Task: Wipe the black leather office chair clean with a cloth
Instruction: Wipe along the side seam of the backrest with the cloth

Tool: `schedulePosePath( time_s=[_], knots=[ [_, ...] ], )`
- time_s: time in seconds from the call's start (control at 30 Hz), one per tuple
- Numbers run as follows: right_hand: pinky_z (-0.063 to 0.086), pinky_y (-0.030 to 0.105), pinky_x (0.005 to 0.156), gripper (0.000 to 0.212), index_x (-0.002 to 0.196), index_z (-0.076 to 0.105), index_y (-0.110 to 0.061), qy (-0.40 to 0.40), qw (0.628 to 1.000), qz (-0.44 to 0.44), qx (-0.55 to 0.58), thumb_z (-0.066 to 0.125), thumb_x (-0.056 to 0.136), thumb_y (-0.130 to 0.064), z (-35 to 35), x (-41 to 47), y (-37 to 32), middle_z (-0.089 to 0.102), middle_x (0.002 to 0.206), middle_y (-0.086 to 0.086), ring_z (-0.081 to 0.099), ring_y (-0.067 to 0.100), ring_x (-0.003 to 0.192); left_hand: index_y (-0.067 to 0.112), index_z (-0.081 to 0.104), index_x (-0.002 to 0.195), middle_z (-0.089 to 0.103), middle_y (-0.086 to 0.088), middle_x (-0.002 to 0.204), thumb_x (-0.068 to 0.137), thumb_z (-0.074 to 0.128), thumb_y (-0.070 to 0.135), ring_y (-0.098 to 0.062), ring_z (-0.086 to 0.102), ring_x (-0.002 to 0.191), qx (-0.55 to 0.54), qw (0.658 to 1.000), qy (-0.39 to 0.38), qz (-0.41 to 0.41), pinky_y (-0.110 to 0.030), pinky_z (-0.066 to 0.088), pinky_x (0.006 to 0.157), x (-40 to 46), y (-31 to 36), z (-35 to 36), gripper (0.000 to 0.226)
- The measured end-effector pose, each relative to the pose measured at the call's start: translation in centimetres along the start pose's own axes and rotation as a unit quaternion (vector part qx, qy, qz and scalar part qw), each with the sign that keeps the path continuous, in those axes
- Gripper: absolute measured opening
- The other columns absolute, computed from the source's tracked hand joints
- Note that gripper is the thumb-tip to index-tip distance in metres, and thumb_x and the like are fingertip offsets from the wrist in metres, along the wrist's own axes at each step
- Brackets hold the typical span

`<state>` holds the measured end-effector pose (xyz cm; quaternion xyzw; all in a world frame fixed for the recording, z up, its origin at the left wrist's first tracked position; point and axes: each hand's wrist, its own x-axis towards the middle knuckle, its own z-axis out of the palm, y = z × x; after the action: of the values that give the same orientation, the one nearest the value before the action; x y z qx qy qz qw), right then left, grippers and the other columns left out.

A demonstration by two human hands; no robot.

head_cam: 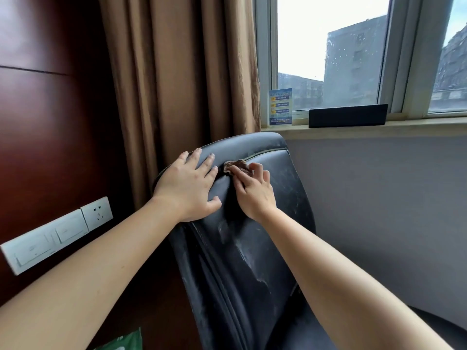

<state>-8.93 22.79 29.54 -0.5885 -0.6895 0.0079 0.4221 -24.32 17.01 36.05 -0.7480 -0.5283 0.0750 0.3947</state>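
**Wiping the top of the chair back**

At centre frame, my left hand (188, 184) is lying flat, fingers spread, on the upper left of the black leather chair (255, 248) back. Just to its right, my right hand (254, 192) is pinching a small brown cloth (237, 165), fingers curled round it, pressing it against the seam near the chair's top edge.
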Motion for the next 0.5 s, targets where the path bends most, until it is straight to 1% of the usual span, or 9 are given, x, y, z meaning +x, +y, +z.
schedulePosePath(
  time_s=[0.07, 0.23, 0.4, 0.5],
  knots=[
    [0.035, 0.037, 0.101, 0.038, 0.135, 0.044, -0.046, 0.003, 1.0, 0.0, 0.009, 0.035, 0.098, -0.039, 0.1, -0.3, -0.2, 0.031, 0.136, -0.003, 0.029, 0.024, 0.12, 0.016, 0.007, 0.154, -0.004, -0.008, 0.161, 0.096, 0.016, 0.056, -0.032, -0.004, 0.147, 0.0, 1.0, -0.003, 0.001, -0.044, 0.004, 0.119, 0.1, 0.1, -0.1, 0.071],
    [0.037, 0.034, 0.098, 0.036, 0.133, 0.047, -0.046, 0.048, 0.996, -0.05, 0.047, 0.041, 0.098, -0.038, 1.1, -2.2, 0.2, 0.036, 0.131, -0.004, 0.033, 0.023, 0.116, 0.017, 0.003, 0.154, -0.007, -0.009, 0.161, 0.097, 0.013, 0.058, -0.034, -0.005, 0.147, 0.018, 1.0, -0.011, 0.005, -0.047, 0.003, 0.119, 0.2, 0.4, -0.2, 0.071],
    [0.037, 0.035, 0.097, 0.036, 0.133, 0.045, -0.047, 0.021, 1.0, 0.0, 0.002, 0.035, 0.098, -0.043, 0.5, 0.8, 0.6, 0.038, 0.128, -0.002, 0.034, 0.023, 0.117, 0.018, 0.002, 0.154, -0.009, -0.009, 0.161, 0.095, 0.012, 0.062, -0.034, -0.007, 0.147, 0.024, 1.0, -0.017, 0.009, -0.047, 0.002, 0.119, 0.5, 0.2, 0.0, 0.074],
    [0.036, 0.036, 0.096, 0.035, 0.13, 0.046, -0.047, 0.02, 0.998, 0.053, 0.001, 0.032, 0.099, -0.043, 0.3, 2.4, 0.6, 0.038, 0.128, 0.0, 0.036, 0.025, 0.116, 0.019, 0.001, 0.154, -0.009, -0.008, 0.161, 0.095, 0.012, 0.061, -0.034, -0.007, 0.147, 0.021, 1.0, -0.013, 0.008, -0.047, 0.002, 0.119, 1.0, 0.2, 0.2, 0.073]
  ],
)
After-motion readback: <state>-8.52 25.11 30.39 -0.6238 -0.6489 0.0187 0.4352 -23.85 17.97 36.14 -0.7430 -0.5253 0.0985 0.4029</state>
